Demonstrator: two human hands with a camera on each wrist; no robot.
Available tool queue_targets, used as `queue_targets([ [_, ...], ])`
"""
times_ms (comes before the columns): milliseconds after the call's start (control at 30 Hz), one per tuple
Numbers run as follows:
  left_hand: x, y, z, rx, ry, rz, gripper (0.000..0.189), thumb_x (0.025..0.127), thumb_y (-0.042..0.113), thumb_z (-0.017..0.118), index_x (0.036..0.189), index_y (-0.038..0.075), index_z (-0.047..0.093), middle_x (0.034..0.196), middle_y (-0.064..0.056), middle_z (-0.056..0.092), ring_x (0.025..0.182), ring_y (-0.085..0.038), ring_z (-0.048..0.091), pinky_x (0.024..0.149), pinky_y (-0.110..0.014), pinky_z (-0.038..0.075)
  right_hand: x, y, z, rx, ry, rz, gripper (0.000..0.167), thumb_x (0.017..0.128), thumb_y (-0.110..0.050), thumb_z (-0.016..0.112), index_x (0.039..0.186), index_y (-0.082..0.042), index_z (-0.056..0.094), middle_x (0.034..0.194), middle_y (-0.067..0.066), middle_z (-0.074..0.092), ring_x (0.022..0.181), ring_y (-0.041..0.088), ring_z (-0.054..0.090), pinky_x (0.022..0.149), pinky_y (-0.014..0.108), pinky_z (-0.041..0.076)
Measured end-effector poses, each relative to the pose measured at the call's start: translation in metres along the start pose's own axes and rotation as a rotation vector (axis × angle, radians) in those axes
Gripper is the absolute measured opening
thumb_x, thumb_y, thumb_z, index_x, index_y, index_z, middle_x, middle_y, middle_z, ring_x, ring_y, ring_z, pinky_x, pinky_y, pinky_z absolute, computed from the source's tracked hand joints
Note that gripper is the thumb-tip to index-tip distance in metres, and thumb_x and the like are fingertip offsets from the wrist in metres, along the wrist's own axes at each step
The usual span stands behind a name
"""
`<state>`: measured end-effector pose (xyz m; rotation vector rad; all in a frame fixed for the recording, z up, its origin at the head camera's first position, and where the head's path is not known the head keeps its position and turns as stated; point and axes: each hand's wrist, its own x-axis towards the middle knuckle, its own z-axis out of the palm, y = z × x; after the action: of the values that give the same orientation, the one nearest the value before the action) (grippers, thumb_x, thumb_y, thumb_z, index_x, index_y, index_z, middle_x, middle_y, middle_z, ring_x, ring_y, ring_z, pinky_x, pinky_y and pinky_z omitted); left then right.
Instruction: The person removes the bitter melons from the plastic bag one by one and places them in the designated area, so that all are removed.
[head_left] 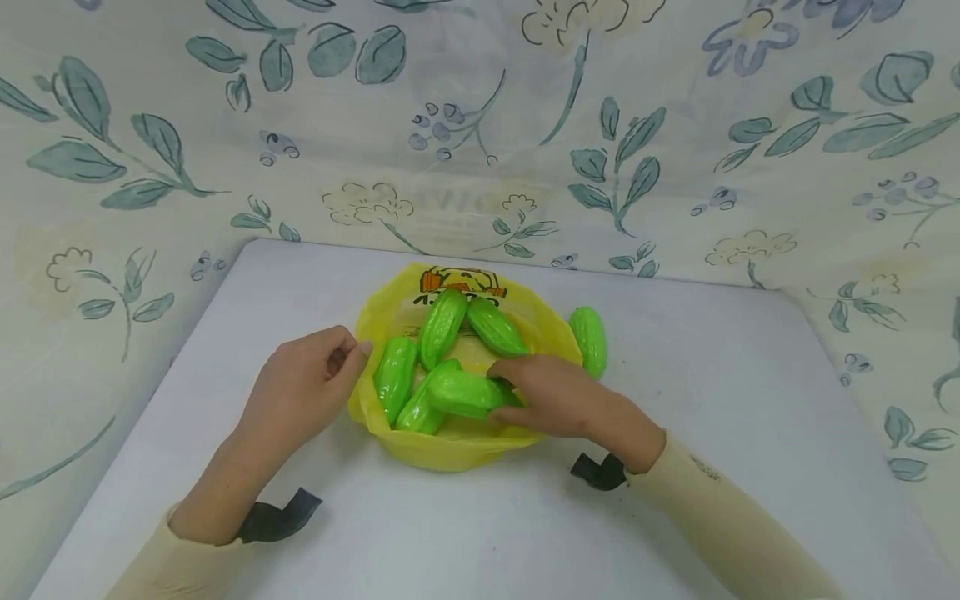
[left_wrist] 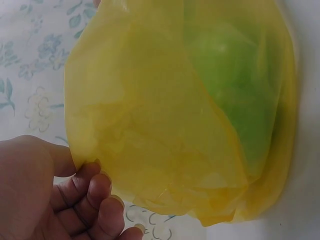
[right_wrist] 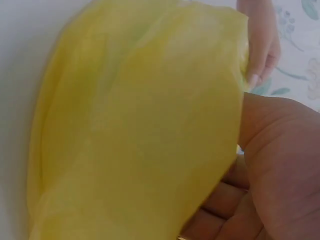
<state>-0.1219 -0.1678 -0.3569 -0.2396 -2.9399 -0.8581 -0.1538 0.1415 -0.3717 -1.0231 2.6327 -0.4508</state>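
Observation:
A yellow plastic bag (head_left: 442,457) stands on the white table with its mouth spread wide. Inside lie several glossy bright green ridged gourds (head_left: 442,327). My right hand (head_left: 566,396) reaches over the bag's right rim and grips one green gourd (head_left: 463,393) between thumb and fingers, above another gourd (head_left: 420,414). At the left rim, my left hand (head_left: 300,387) pinches the bag's edge between thumb and curled fingers. The left wrist view shows this pinch on the yellow film (left_wrist: 135,125). In the right wrist view the bag wall (right_wrist: 145,120) hides the right fingertips.
One more green gourd (head_left: 590,342) lies on the table just right of the bag. Beyond the table's back edge hangs a white cloth (head_left: 480,108) printed with leaves and flowers. Black straps (head_left: 281,517) stick out at both wrists.

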Motion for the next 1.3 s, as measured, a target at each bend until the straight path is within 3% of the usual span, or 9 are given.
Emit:
queue_targets([
  [333, 0.001, -0.001, 0.001, -0.001, 0.009, 0.01, 0.022, 0.106, 0.026, 0.061, 0.091, 0.01, 0.063, 0.068, 0.0, 0.053, 0.065, -0.021, 0.049, 0.056, -0.034, 0.041, -0.005, 0.001, -0.009, 0.017, 0.072, 0.041, 0.048, 0.095, -0.04, 0.079, 0.127, -0.007, 0.067, 0.1, -0.005, 0.067, 0.086, 0.016, 0.061, 0.079, 0.031, 0.053],
  [600, 0.002, 0.0, 0.0, -0.002, 0.005, 0.005, 0.022, 0.106, 0.026, 0.06, 0.092, 0.009, 0.064, 0.069, -0.001, 0.054, 0.065, -0.021, 0.049, 0.057, -0.035, 0.042, -0.013, 0.002, -0.017, 0.018, 0.222, 0.136, 0.044, 0.094, -0.043, 0.079, 0.114, -0.006, 0.067, 0.088, -0.003, 0.064, 0.075, 0.013, 0.057, 0.069, 0.029, 0.052],
  [800, 0.002, 0.0, 0.0, -0.002, -0.01, -0.006, 0.023, 0.106, 0.027, 0.06, 0.093, 0.009, 0.064, 0.069, -0.001, 0.055, 0.065, -0.021, 0.05, 0.057, -0.035, 0.042, -0.019, 0.004, -0.022, 0.067, 0.265, 0.208, 0.041, 0.093, -0.044, 0.079, 0.109, -0.008, 0.068, 0.089, -0.003, 0.067, 0.078, 0.014, 0.061, 0.071, 0.031, 0.055],
  [1100, 0.002, -0.002, 0.002, -0.009, 0.015, 0.026, 0.021, 0.106, 0.024, 0.061, 0.09, 0.011, 0.063, 0.067, 0.0, 0.053, 0.063, -0.021, 0.048, 0.056, -0.034, 0.04, -0.034, 0.009, -0.029, 0.092, 0.346, 0.246, 0.045, 0.092, -0.044, 0.081, 0.113, -0.006, 0.07, 0.093, 0.0, 0.07, 0.085, 0.019, 0.065, 0.076, 0.036, 0.056],
  [1300, 0.0, -0.003, 0.002, -0.014, 0.0, 0.008, 0.023, 0.106, 0.028, 0.06, 0.092, 0.01, 0.064, 0.067, 0.0, 0.053, 0.064, -0.02, 0.049, 0.055, -0.033, 0.04, -0.041, 0.016, -0.033, 0.098, 0.392, 0.249, 0.044, 0.091, -0.041, 0.082, 0.112, -0.005, 0.07, 0.092, 0.0, 0.07, 0.085, 0.021, 0.068, 0.076, 0.037, 0.057],
])
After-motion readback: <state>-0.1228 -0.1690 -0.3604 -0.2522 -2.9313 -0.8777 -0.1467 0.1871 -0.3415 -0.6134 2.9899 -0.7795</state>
